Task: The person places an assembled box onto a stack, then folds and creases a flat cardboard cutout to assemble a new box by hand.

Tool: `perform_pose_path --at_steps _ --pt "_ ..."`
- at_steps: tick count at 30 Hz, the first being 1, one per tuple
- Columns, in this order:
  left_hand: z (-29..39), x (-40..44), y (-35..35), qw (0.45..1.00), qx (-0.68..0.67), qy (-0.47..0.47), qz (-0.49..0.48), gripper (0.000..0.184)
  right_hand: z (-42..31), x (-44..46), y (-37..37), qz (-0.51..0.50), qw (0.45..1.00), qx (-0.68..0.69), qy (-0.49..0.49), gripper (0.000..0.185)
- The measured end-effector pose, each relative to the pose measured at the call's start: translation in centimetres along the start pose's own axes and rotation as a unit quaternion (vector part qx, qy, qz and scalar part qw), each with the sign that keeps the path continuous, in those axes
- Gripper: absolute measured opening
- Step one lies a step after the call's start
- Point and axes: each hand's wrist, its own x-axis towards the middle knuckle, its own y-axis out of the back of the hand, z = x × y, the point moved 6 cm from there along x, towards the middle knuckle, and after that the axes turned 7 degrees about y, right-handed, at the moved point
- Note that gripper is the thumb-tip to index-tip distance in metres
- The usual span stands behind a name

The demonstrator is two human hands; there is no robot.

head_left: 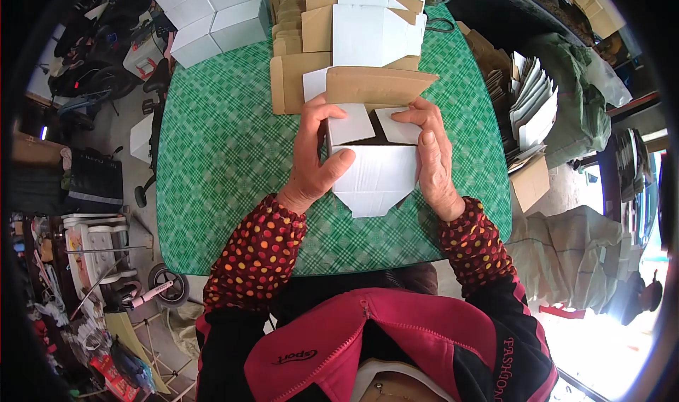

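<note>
A small white cardboard box (375,176) with a brown inner side is between my two hands over the green checked tabletop. Its two side flaps are folded inward with a dark gap between them, and a brown-faced flap stands up at the back. My left hand (315,151) grips the box's left side, fingers on the left flap and thumb near the front edge. On the right side my right hand (435,154) holds the box, its fingers bent over the right flap. A tapered white flap hangs toward me at the front.
Flat unfolded box blanks (368,34) lie in overlapping rows at the table's far side. Closed white boxes (212,27) are stacked at the far left. More cardboard sheets (530,105) stand right of the table. A small bicycle wheel (168,285) is on the floor at left.
</note>
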Motion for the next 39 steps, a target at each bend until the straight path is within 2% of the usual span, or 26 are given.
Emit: perform_pose_path --at_steps 5,10,16,20,25,31,35,39 --pt "-0.1 -0.5 -0.3 0.992 -0.111 0.025 0.045 0.066 0.1 -0.1 -0.1 0.008 1.000 0.018 -0.006 0.050" --pt "0.4 -0.1 -0.3 0.988 -0.139 0.050 0.046 0.070 -0.5 0.2 0.0 0.006 1.000 0.001 -0.009 0.048" --pt "-0.3 -0.2 -0.1 0.992 -0.109 0.061 0.031 0.070 0.1 -0.2 0.0 0.007 1.000 0.001 -0.013 0.047" --pt "-0.3 0.2 -0.2 0.994 -0.103 0.034 0.002 0.066 0.9 -0.5 -0.2 0.027 0.997 0.061 -0.046 0.045" --pt "-0.3 0.0 -0.3 0.993 -0.109 0.052 0.000 0.059 0.0 -0.5 -0.5 0.064 0.986 0.121 -0.092 0.046" --pt "-0.4 0.1 -0.2 0.997 -0.074 0.028 -0.002 0.053 0.2 -0.3 -0.4 0.108 0.982 0.145 -0.053 0.049" --pt "-0.2 0.2 -0.1 0.997 -0.073 0.038 0.009 0.041 0.6 -0.3 -0.4 0.023 0.988 0.117 -0.093 0.048" --pt "-0.6 0.3 0.3 0.996 -0.063 0.054 0.010 0.034 0.4 -0.1 -0.7 -0.019 0.995 0.077 -0.063 0.046"
